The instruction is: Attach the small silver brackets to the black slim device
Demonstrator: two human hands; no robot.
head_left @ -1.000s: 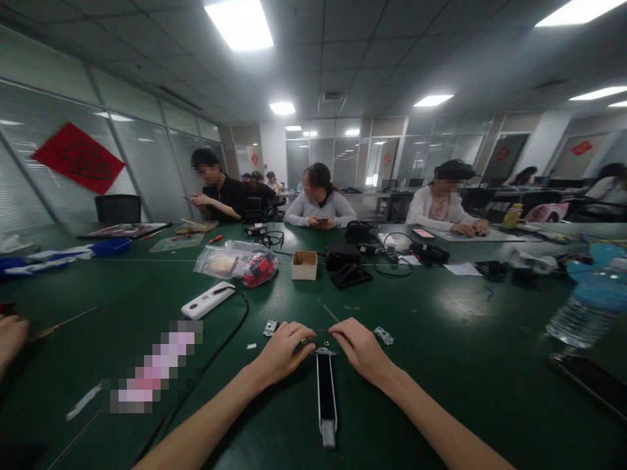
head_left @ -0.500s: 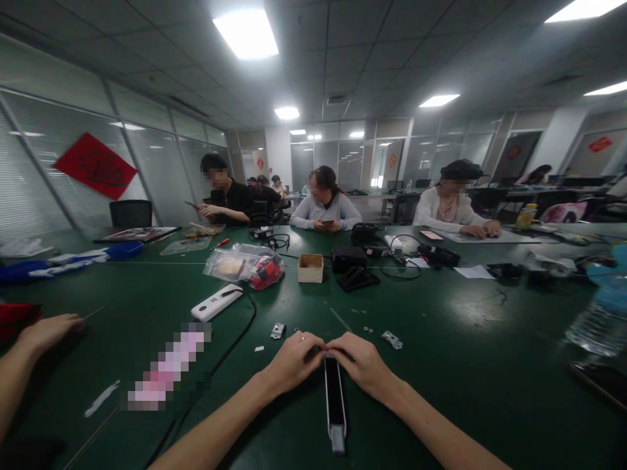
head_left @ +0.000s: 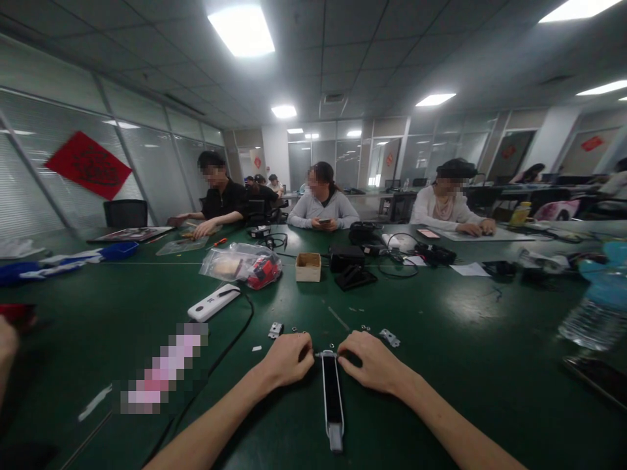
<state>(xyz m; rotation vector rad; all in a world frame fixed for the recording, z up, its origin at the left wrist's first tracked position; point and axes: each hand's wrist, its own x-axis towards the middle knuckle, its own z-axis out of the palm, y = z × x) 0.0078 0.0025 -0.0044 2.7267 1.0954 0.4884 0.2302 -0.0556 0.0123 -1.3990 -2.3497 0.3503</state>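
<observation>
A long narrow black piece with a pale grey rim (head_left: 333,398) lies lengthwise on the green table in front of me. Across its far end runs a thin crosspiece. My left hand (head_left: 289,360) is curled at the left end of that crosspiece, thumb and fingers pressed together. At the right end, my right hand (head_left: 368,360) has its thumb and forefinger pinched. Whatever sits between either hand's fingertips is too small to make out. Just beyond the far end lies a tiny ring (head_left: 332,346). Small metal brackets lie beyond my left hand (head_left: 275,330) and my right hand (head_left: 390,337).
A white power strip (head_left: 213,302) with a black cable lies left. Farther off are a clear bag of red parts (head_left: 264,271), an open small box (head_left: 308,267) and black devices (head_left: 347,258). A water bottle (head_left: 595,313) stands right. Several people sit around the table.
My hands have moved apart from their meeting point at the far end, uncovering the crosspiece and a ring. The neighbour's hand at left has drawn back. The person in black now reaches to the table.
</observation>
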